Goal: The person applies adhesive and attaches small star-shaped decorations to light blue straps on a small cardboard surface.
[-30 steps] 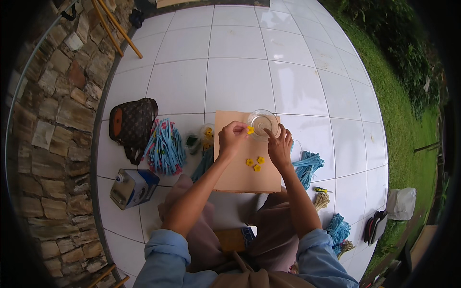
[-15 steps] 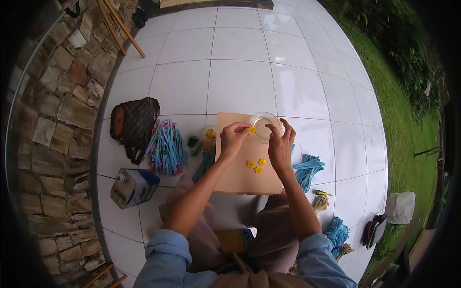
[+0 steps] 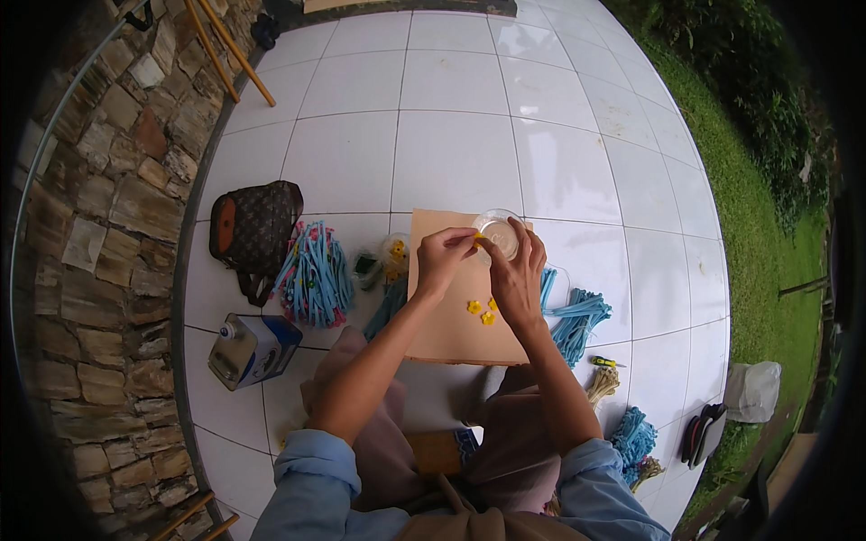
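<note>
My left hand (image 3: 439, 268) is closed in a pinch on a small yellow flower (image 3: 477, 238), held beside the clear round dish (image 3: 502, 216). Fingers apart, my right hand (image 3: 516, 281) is over the near right side of the dish, with one fingertip at or very near the flower. Whitish stuff lies in the dish. Beneath is a tan board (image 3: 437, 334). On it, below my hands, rest more yellow flowers (image 3: 474, 307), one partly hidden by my right hand.
Left of the board are tubs with yellow flowers (image 3: 397, 251), blue and pink bundled stems (image 3: 316, 275), a brown bag (image 3: 255, 225) and a metal can (image 3: 254, 352). Rightward lie blue bundles (image 3: 582, 320) and a screwdriver (image 3: 606, 362). A stone wall (image 3: 108, 261) borders the left.
My right hand has moved down and left from above the dish, its fingertip now at the flower. The left hand still pinches the flower, almost in the same place.
</note>
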Available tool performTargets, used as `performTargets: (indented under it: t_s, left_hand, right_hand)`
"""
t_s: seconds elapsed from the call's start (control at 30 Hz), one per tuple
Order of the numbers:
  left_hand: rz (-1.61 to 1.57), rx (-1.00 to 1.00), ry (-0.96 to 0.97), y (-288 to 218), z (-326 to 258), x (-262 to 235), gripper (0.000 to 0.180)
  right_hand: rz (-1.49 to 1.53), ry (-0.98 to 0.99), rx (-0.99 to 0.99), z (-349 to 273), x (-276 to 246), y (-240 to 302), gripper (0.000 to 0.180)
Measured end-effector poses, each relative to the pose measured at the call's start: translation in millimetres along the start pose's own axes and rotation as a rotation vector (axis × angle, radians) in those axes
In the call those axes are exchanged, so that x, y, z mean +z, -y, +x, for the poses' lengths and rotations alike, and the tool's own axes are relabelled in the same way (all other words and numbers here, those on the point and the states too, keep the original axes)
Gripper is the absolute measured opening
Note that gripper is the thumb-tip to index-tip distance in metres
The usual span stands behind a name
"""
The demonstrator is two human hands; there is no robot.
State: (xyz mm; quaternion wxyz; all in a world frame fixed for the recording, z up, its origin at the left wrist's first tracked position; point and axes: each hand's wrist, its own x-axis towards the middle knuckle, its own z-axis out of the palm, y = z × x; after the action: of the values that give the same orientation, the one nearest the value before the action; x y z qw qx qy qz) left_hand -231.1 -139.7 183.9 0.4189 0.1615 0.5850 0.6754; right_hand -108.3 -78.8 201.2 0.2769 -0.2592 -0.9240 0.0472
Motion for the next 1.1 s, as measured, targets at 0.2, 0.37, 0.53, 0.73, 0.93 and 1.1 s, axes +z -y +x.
performTargets:
  t_s: [0.2, 0.37, 0.53, 0.73, 0.93, 1.1]
  left_hand:
    - [-0.067, -0.036, -0.007, 4, 1, -4, 0.020]
    - [0.201, 0.035, -0.160, 24, 14, -22, 0.014]
    - [0.620, 0.190, -0.361, 72, 35, -79, 0.009]
    - [0.822, 0.256, -0.376, 63, 28, -72, 0.009]
    - [1.043, 0.325, 0.166, 50, -4, -31, 0.023]
    - [1.101, 0.444, 0.327, 79, -38, -15, 0.029]
  right_hand:
    - [0.108, -0.018, 0.078, 2, 0, 1, 0.035]
    - [0.338, -0.059, 0.306, 0, 1, -20, 0.031]
    - [0.112, 0.169, 0.307, -17, 22, -42, 0.031]
    - [-0.036, 0.217, 0.262, -33, 38, -57, 0.039]
    - [-0.085, 0.194, 0.234, -39, 45, -57, 0.040]
    - [-0.097, 0.205, 0.236, -37, 49, -55, 0.038]
